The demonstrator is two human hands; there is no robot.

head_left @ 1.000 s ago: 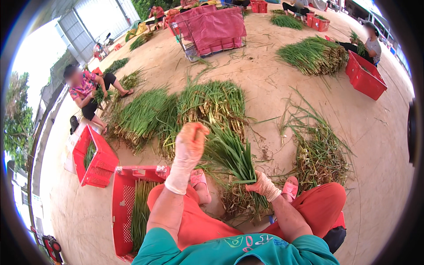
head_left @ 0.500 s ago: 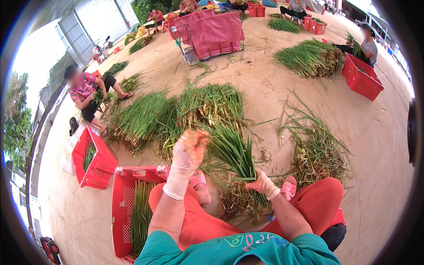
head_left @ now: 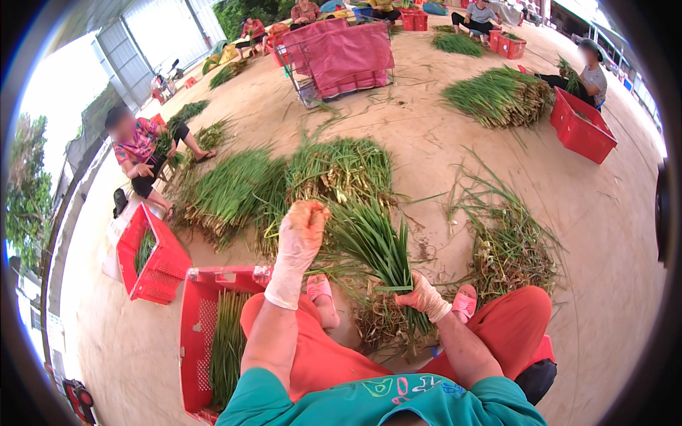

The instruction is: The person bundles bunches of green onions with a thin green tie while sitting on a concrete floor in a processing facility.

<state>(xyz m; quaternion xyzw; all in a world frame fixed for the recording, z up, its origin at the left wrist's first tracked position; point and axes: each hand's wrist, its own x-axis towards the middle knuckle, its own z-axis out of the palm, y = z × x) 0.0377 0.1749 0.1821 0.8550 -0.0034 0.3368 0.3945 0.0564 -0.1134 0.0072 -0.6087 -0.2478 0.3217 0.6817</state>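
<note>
1. A wide sandy floor (head_left: 497,184) of an open shed, strewn with heaps of green onions (head_left: 284,184) and red crates (head_left: 206,326).
2. The bunch of green onions (head_left: 376,245) stands between the person's knees, its leaves fanned upward; it looks light, limp and easily bruised, best gripped low at the firm stems.
3. The right hand (head_left: 425,297), gloved, is clenched round those stems.
4. The left hand (head_left: 304,226), gloved and soiled, is raised beside the leaf tips with its fingers curled; whether they pinch anything cannot be told.

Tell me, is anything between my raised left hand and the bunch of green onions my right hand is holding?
Nothing visible. The left hand is raised beside the leaf tips of the bunch, while the right hand grips its lower stalks.
</note>
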